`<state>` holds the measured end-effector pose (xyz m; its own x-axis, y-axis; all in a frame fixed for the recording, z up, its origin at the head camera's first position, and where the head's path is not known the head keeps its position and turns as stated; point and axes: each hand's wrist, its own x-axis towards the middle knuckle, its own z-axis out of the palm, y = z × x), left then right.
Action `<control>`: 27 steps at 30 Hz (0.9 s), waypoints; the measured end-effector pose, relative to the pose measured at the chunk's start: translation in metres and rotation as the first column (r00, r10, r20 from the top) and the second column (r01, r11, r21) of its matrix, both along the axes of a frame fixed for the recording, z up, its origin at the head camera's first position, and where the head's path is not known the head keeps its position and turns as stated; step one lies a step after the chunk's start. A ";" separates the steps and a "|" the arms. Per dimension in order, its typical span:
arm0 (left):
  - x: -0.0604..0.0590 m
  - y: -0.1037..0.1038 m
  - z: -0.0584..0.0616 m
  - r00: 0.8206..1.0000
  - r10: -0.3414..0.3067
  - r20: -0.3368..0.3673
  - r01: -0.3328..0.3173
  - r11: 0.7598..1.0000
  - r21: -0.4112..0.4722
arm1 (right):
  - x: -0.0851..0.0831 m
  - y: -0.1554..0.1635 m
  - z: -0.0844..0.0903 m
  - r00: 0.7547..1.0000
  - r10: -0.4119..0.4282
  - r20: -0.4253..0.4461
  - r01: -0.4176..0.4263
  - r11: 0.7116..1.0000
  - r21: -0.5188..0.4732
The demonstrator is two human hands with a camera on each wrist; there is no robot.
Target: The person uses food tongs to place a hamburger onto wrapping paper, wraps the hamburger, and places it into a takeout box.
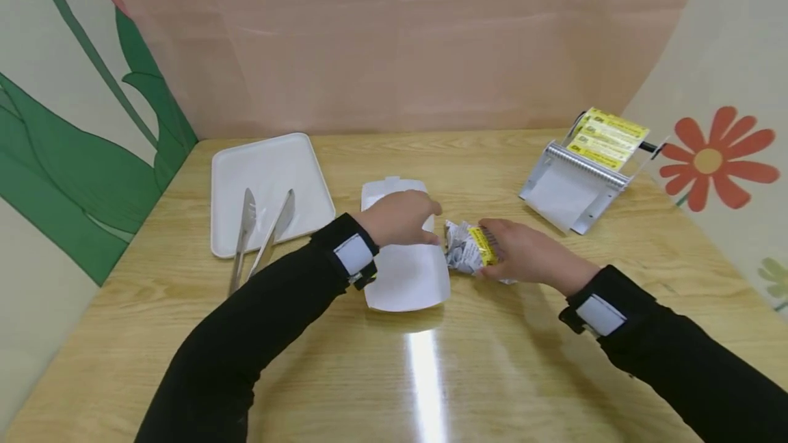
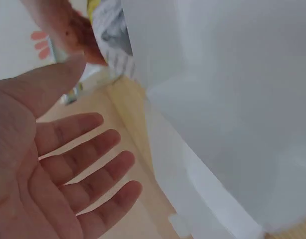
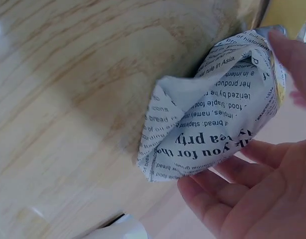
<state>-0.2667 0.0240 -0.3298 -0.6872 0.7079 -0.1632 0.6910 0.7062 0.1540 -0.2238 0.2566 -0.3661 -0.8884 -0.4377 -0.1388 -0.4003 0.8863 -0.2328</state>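
A white paper box (image 1: 412,279) lies opened out on the table, a small tab at its far end. Over it reaches my left hand (image 1: 400,217), hiding its middle; in the left wrist view the fingers (image 2: 88,154) are spread and hold nothing, beside the box's white wall (image 2: 228,99). Just right of the box, my right hand (image 1: 526,251) grips a packet wrapped in newsprint paper (image 1: 464,246) with a yellow label. The right wrist view shows the packet's folded, printed end (image 3: 208,119) between thumb and fingers; what is inside is hidden.
At the left, a white tray (image 1: 271,156) has metal tongs (image 1: 246,224) leaning over its near edge. Back right stands a metal label dispenser (image 1: 572,186) with a roll of yellow labels (image 1: 606,139). A pinkish wall covering (image 1: 400,39) closes off the table's far edge.
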 end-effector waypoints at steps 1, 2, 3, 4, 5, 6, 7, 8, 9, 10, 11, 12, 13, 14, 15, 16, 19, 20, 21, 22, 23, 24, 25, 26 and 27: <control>-0.002 0.010 -0.001 1.000 -0.020 0.007 0.020 1.000 -0.021 | 0.001 0.001 0.001 1.000 0.000 0.002 0.000 1.000 -0.008; -0.003 0.019 -0.002 0.999 -0.045 0.005 0.045 0.998 -0.047 | 0.001 0.003 0.001 1.000 0.002 0.001 -0.002 1.000 -0.015; -0.005 0.028 -0.003 0.998 -0.066 0.005 0.067 0.995 -0.073 | 0.002 0.003 0.002 1.000 0.004 -0.003 -0.004 1.000 -0.020; -0.006 0.036 -0.004 0.997 -0.082 0.010 0.082 0.992 -0.100 | 0.002 0.004 0.002 1.000 0.003 -0.002 -0.003 1.000 -0.021; -0.006 0.043 -0.006 0.996 -0.091 0.013 0.092 0.988 -0.122 | 0.003 0.005 0.002 1.000 0.001 0.004 -0.001 1.000 -0.026; -0.007 0.050 -0.007 0.996 -0.092 0.020 0.094 0.986 -0.140 | 0.004 0.005 0.002 1.000 0.000 0.008 0.001 1.000 -0.026; -0.007 0.055 -0.009 0.995 -0.092 0.029 0.096 0.983 -0.157 | 0.004 0.005 0.002 1.000 -0.003 0.017 0.003 1.000 -0.023; -0.007 0.059 -0.011 0.995 -0.092 0.037 0.097 0.981 -0.169 | 0.005 0.005 0.001 1.000 -0.006 0.027 0.006 1.000 -0.017; -0.006 0.062 -0.013 0.995 -0.085 0.048 0.092 0.980 -0.175 | 0.005 0.005 0.001 0.999 -0.010 0.035 0.010 1.000 -0.012; -0.005 0.065 -0.014 0.995 -0.084 0.054 0.092 0.980 -0.179 | 0.005 0.006 0.000 0.999 -0.013 0.040 0.013 1.000 -0.009; -0.004 0.067 -0.016 0.995 -0.084 0.054 0.093 0.980 -0.177 | 0.006 0.006 0.000 0.999 -0.015 0.039 0.015 1.000 -0.005; -0.003 0.068 -0.017 0.995 -0.084 0.054 0.092 0.981 -0.171 | 0.006 0.006 -0.001 0.999 -0.014 0.031 0.014 1.000 -0.001; -0.002 0.070 -0.018 0.995 -0.089 0.047 0.096 0.982 -0.165 | 0.006 0.007 -0.001 1.000 -0.015 0.023 0.015 1.000 0.000; -0.001 0.070 -0.019 0.995 -0.093 0.039 0.098 0.983 -0.156 | 0.006 0.008 0.000 1.000 -0.015 0.015 0.015 1.000 0.001; 0.000 0.071 -0.020 0.995 -0.094 0.033 0.098 0.984 -0.149 | 0.006 0.008 0.000 1.000 -0.017 0.008 0.017 1.000 0.002; 0.000 0.071 -0.021 0.995 -0.094 0.032 0.097 0.986 -0.139 | 0.006 0.009 0.000 1.000 -0.019 0.004 0.019 1.000 0.007; 0.000 0.072 -0.021 0.995 -0.094 0.027 0.097 0.989 -0.112 | 0.006 0.011 0.004 1.000 -0.025 -0.008 0.026 1.000 0.011; 0.000 0.072 -0.020 0.995 -0.098 0.020 0.100 0.989 -0.106 | 0.006 0.011 0.005 1.000 -0.022 -0.017 0.022 1.000 0.005; 0.000 0.072 -0.019 0.995 -0.099 0.014 0.099 0.990 -0.096 | 0.006 0.012 0.008 0.999 -0.021 -0.030 0.021 1.000 0.004; 0.000 0.071 -0.016 0.995 -0.101 0.003 0.101 0.991 -0.084 | 0.007 0.013 0.010 0.998 -0.009 -0.058 0.009 1.000 0.004; 0.000 0.070 -0.012 0.995 -0.103 -0.010 0.102 0.992 -0.072 | 0.007 0.013 0.014 0.997 -0.002 -0.083 0.002 1.000 0.001; 0.000 0.068 -0.007 0.994 -0.102 -0.027 0.100 0.993 -0.064 | 0.008 0.012 0.019 0.994 0.007 -0.108 -0.007 1.000 0.001; 0.000 0.066 -0.001 0.995 -0.094 -0.041 0.092 0.994 -0.052 | 0.008 0.012 0.024 0.992 0.011 -0.127 -0.012 1.000 -0.007; 0.002 0.062 0.006 0.995 -0.083 -0.052 0.081 0.996 -0.042 | 0.009 0.010 0.030 0.990 0.013 -0.140 -0.014 1.000 -0.009; 0.003 0.058 0.012 0.995 -0.073 -0.060 0.072 0.997 -0.029 | 0.011 0.007 0.036 0.988 0.012 -0.151 -0.014 1.000 -0.011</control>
<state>-0.2637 0.0815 -0.3174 -0.6436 0.7522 -0.1416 0.7481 0.6573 0.0917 -0.2132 0.2637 -0.3304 -0.8928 -0.4505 0.0023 -0.4436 0.8781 -0.1795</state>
